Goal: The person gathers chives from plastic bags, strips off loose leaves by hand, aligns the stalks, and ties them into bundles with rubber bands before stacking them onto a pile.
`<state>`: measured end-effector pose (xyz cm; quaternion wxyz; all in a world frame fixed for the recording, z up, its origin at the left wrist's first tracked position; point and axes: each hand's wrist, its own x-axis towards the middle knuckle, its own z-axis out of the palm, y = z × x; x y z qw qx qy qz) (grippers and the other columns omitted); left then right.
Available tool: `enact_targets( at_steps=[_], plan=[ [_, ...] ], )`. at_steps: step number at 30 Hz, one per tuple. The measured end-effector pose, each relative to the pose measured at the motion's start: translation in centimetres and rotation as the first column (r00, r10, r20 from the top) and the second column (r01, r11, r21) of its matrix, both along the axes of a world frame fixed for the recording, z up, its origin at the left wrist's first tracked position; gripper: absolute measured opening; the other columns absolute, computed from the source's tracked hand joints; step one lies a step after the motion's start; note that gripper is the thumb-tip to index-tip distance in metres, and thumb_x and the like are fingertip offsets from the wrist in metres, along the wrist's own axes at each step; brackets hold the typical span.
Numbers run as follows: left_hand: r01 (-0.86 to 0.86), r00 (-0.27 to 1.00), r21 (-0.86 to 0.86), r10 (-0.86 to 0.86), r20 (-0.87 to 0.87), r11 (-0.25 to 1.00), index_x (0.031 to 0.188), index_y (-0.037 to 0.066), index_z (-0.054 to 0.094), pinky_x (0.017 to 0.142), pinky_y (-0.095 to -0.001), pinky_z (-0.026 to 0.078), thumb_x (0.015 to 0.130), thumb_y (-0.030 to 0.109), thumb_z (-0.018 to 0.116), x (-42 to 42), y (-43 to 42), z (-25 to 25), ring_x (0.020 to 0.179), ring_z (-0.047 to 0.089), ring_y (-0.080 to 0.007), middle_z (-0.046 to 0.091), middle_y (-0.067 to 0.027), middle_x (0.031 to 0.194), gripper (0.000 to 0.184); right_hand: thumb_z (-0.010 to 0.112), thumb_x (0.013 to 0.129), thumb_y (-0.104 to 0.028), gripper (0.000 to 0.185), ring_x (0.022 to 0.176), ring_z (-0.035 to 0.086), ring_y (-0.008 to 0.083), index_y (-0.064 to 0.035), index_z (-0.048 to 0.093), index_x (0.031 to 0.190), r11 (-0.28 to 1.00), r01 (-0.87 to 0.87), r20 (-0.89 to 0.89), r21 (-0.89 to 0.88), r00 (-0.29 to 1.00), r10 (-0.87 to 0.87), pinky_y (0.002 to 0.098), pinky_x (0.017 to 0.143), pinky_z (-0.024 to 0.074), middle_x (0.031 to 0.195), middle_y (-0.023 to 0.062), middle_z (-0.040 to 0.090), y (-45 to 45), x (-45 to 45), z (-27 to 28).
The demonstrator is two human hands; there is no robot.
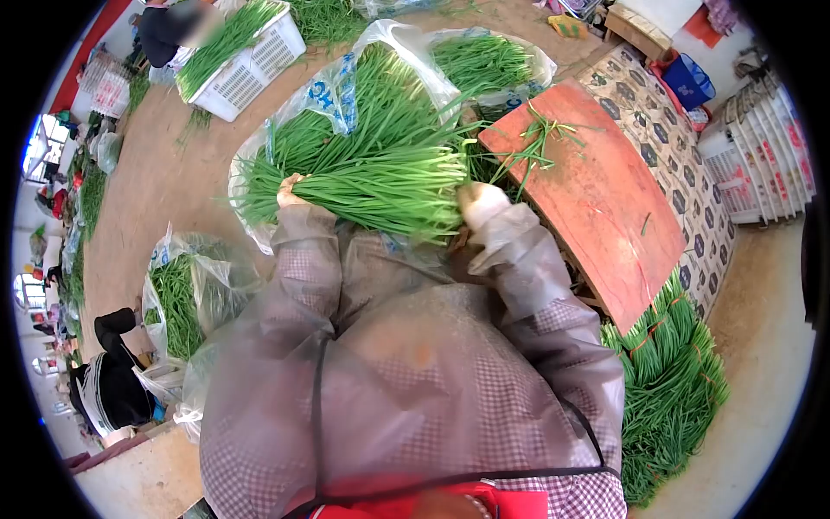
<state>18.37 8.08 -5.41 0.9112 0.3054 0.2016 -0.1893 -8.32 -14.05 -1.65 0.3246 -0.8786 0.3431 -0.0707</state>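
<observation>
A thick bunch of garlic chives [380, 186] lies across in front of me, pale stem ends to the right and green tips to the left. My left hand [292, 190] is closed around its leafy part from below. Close by the pale ends is my right hand [482, 204], its fingers blurred and partly hidden, so whether it grips anything is unclear. Behind the bunch, an open plastic bag [406, 39] holds more loose chives. A reddish board [596, 199] stands to the right of my right hand, with a few scattered chives [546, 138] on it.
Tied chive bunches [670, 398] are piled at the lower right. Another bag of chives [177, 303] stands at the left. At the back are a white crate [251, 78] filled with chives and a person [164, 35]. Stacked white crates [761, 156] and a blue basket [689, 82] stand right.
</observation>
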Motion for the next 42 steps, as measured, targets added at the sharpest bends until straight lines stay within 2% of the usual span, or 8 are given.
enact_targets(
  at_steps=[3,6,10,13,18,32,36,42],
  plan=[
    [-0.006,1.0,0.075,0.005,0.022,0.997,0.067,0.011,0.043,0.065,-0.0428,0.045,0.079,0.017,0.047,-1.6,-0.1,0.6,0.062,0.047,-0.0234,0.047,-0.0049,0.066,0.013,0.048,0.089,-0.024,0.028,0.057,0.058,0.0222,-0.0044,0.064,0.075,0.881,-0.11,0.544,0.46,0.819,-0.182,0.0348,0.053,0.0456,0.065,0.0096,0.062,-5.1,-4.6,-4.0],
    [-0.035,0.997,0.156,0.025,0.066,0.987,0.069,0.011,0.045,0.066,-0.0434,0.046,0.08,0.018,0.046,-1.6,-0.2,-0.6,0.064,0.049,-0.0249,0.05,-0.0062,0.068,0.013,0.051,0.089,-0.021,0.023,0.045,0.053,0.0145,-0.0052,0.063,0.076,0.519,0.07,0.115,0.852,0.942,-0.316,0.0256,0.043,0.0392,0.06,0.0051,0.06,-6.6,-8.5,-0.4],
    [0.005,1.0,0.161,-0.004,-0.005,0.987,0.072,0.009,0.047,0.067,-0.045,0.047,0.081,0.02,0.046,-2.6,-0.5,0.2,0.066,0.051,-0.0274,0.052,-0.0081,0.071,0.014,0.076,0.077,-0.021,0.064,0.112,0.051,0.0186,0.0,0.044,0.129,0.535,-0.374,0.391,0.758,0.916,0.087,0.0316,0.097,0.0395,0.121,0.0075,0.057,0.8,-5.4,-1.4],
    [-0.047,0.999,0.19,0.041,0.035,0.981,0.075,0.008,0.05,0.07,-0.0467,0.048,0.081,0.023,0.048,-2.8,-0.3,-0.1,0.068,0.054,-0.0296,0.056,-0.01,0.074,0.016,0.075,0.076,-0.013,0.051,0.08,0.06,0.0135,-0.0063,0.051,0.121,0.469,-0.275,0.485,0.839,0.768,-0.418,0.0272,0.063,0.0483,0.1,0.0042,0.065,6.5,-1.4,3.3],
    [0.119,0.984,0.004,-0.119,0.131,0.993,0.069,0.007,0.052,0.074,-0.0475,0.049,0.078,0.017,0.052,0.7,2.1,-1.7,0.065,0.057,-0.0283,0.058,-0.011,0.068,0.014,0.066,0.078,-0.007,0.017,0.055,0.051,0.01,-0.0044,0.06,0.094,0.158,-0.295,0.328,0.942,0.909,-0.259,0.0244,0.042,0.0323,0.071,0.0051,0.062,5.3,-1.8,2.7],
    [0.435,0.829,-0.447,-0.153,0.539,0.782,0.08,0.002,0.057,0.089,-0.0383,0.04,0.082,0.008,0.047,1.5,3.3,-0.4,0.066,0.051,-0.0173,0.054,-0.0049,0.064,0.011,0.059,0.084,-0.014,0.015,0.056,0.052,0.0107,-0.003,0.054,0.093,-0.205,-0.597,0.474,0.776,0.765,-0.435,0.021,0.04,0.0379,0.074,0.0048,0.054,-3.6,-13.0,3.4],
    [0.429,0.83,-0.433,-0.156,0.536,0.793,0.085,0.001,0.055,0.091,-0.0377,0.038,0.083,0.007,0.046,1.1,2.6,-0.2,0.07,0.052,-0.0174,0.054,-0.0044,0.067,0.011,0.063,0.085,-0.01,0.04,0.09,0.058,0.016,-0.0057,0.049,0.122,0.329,-0.369,0.431,0.869,0.892,-0.138,0.0289,0.074,0.0464,0.103,0.0052,0.06,2.0,-7.2,2.8],
    [0.445,0.806,-0.441,-0.134,0.576,0.78,0.095,0.003,0.052,0.093,-0.036,0.037,0.085,0.008,0.045,0.1,3.3,2.9,0.077,0.052,-0.0153,0.052,-0.0021,0.073,0.013,0.06,0.089,-0.022,0.02,0.074,0.054,0.0147,-0.0083,0.055,0.103,-0.122,-0.327,0.302,0.937,0.935,-0.184,0.0259,0.059,0.0441,0.095,0.0066,0.06,2.1,-6.0,3.2]
  ],
)
